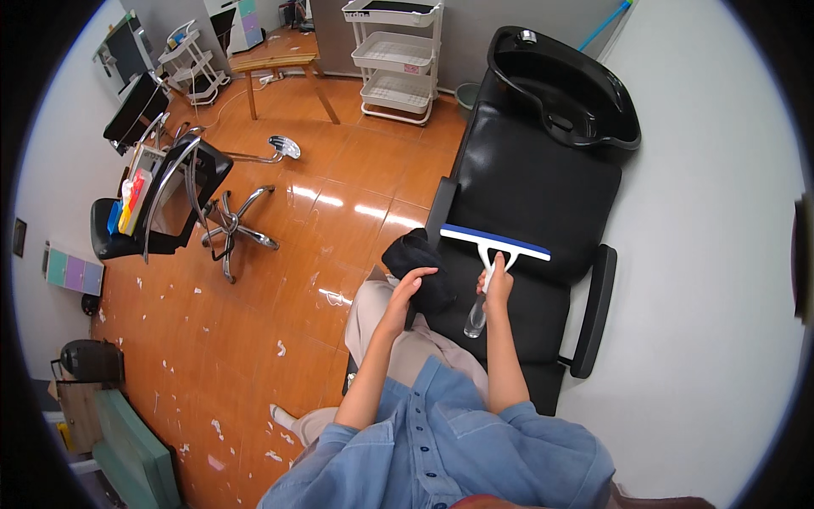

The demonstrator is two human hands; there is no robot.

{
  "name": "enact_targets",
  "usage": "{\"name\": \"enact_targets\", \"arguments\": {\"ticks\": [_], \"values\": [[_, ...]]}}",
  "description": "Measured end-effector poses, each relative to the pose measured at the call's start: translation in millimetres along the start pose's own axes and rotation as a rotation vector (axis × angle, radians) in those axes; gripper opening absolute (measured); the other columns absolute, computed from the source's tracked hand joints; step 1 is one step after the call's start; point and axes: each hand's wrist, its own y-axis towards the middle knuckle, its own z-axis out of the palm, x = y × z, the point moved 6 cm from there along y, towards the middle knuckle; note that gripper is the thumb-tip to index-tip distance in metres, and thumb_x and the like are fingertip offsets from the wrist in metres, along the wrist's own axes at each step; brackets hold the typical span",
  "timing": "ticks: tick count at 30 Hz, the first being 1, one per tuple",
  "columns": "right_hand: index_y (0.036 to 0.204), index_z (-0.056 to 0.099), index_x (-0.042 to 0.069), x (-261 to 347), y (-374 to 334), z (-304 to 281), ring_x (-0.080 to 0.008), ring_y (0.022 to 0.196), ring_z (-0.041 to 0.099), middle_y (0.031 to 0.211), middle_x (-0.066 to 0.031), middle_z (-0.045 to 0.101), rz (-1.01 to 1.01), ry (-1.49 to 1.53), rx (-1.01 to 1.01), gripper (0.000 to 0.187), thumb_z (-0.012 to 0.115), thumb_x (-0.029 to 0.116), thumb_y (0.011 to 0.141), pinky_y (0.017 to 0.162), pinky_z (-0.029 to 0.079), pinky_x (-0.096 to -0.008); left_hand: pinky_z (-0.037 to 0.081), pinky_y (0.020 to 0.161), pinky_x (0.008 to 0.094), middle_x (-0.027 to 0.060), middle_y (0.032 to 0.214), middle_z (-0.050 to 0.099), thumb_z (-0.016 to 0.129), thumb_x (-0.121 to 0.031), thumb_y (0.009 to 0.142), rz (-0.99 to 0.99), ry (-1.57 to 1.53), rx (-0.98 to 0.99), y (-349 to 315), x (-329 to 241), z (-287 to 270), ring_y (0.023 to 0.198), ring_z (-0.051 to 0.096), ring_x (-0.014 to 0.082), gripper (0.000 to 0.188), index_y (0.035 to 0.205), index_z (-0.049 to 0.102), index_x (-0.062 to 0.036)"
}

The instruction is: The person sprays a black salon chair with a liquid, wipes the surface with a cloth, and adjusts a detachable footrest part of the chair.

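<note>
In my right hand (498, 287) is a white squeegee (494, 243) with a blue strip along its wide head, my fingers wrapped round its handle. A clear bottle-like part (476, 320) hangs below that grip. My left hand (409, 294) holds a bunched black cloth (420, 261) beside the squeegee, some of its fingers hidden by the fabric. Both hands are over the black padded seat of a salon wash chair (530, 310). The squeegee head lies across the view above the seat; whether it touches the padding I cannot tell.
A black wash basin (585, 106) tops the chair, with an armrest (595, 312) near the white wall. Behind stands a white three-tier trolley (397, 53). A black salon chair (216, 170) carrying several things is at left. White scraps (217, 430) litter the shiny orange floor.
</note>
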Motion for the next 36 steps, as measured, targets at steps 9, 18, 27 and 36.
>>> {"name": "enact_targets", "arguments": {"ticks": [9,18,27,36], "values": [[0.055,0.047,0.009,11,12,-77,-0.0136,0.033,0.043,0.044,-0.0020,0.043,-0.003,0.021,-0.169,0.053,0.049,0.051,0.088,0.034,0.034,-0.0259,0.020,0.108,0.0287,0.0065,0.125,0.054,0.043,-0.034,0.093,-0.056,0.023,0.068,8,17,19,0.125,0.040,0.0171,0.044,0.121,0.057,-0.0038],[0.059,0.046,0.011,31,18,-158,-0.0149,0.035,0.043,0.045,-0.0019,0.043,-0.012,0.065,-0.334,0.053,0.048,0.057,0.086,0.036,0.034,-0.0267,0.019,0.109,0.0283,0.0051,0.123,0.055,0.042,-0.031,0.096,-0.067,0.092,0.154,25,21,54,0.124,0.041,0.0163,0.039,0.118,0.059,-0.0043],[0.061,0.049,0.010,68,-12,-115,-0.0145,0.040,0.048,0.049,-0.0022,0.046,-0.024,0.106,-0.080,0.060,0.042,0.063,0.089,0.040,0.040,-0.0265,0.026,0.105,0.0292,0.0039,0.120,0.057,0.055,-0.029,0.093,-0.140,0.219,0.242,45,47,79,0.116,0.044,0.0171,0.032,0.119,0.061,-0.0118],[0.102,0.046,0.009,108,-47,8,-0.0140,0.070,0.057,0.080,-0.0063,0.059,-0.187,0.193,0.461,0.037,0.037,0.044,0.099,0.066,0.049,-0.0295,0.038,0.098,0.0364,0.0158,0.116,0.055,0.080,-0.039,0.070,-0.125,0.525,0.365,54,33,108,0.114,0.048,0.0246,0.070,0.125,0.053,-0.0059]]}}
